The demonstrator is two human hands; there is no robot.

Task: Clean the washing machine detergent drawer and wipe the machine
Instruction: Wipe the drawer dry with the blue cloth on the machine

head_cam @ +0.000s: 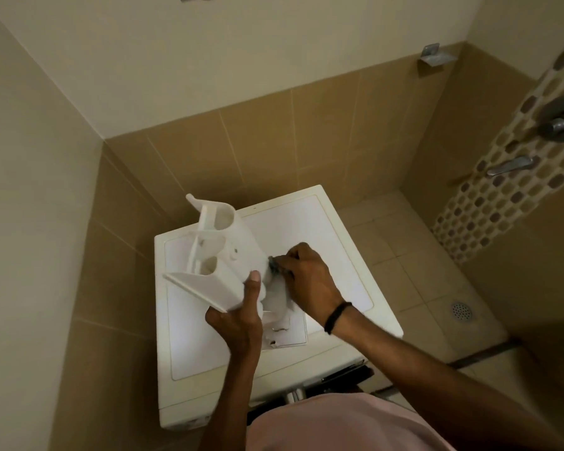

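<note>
- The washing machine stands in the tiled corner below me. Its white top serves as my work surface. Its front is mostly hidden from this view, so I judge that wiping the machine comes later.
- The detergent drawer is out of the machine and held tilted above the left half of the top. Its front panel is nearest me and its compartments face up and to the left.
- My left hand carries the drawer by its front end. The fingers are clamped under and around the panel, and the thumb lies up the side wall.
- My right hand is at the drawer's right outer wall, with its fingers pinched together on the scrubbing piece.
- A loose white part lies on the machine's top just under my hands. It may be the drawer's insert, but I cannot tell.
- The grey wad is pressed against the drawer wall. Whether it is cloth or sponge is too small to tell.
- To do this step well, I would brace the drawer firmly with the left hand. I would rub in short strokes along the wall and into the corners, then turn the drawer so each compartment gets the same treatment.
</note>
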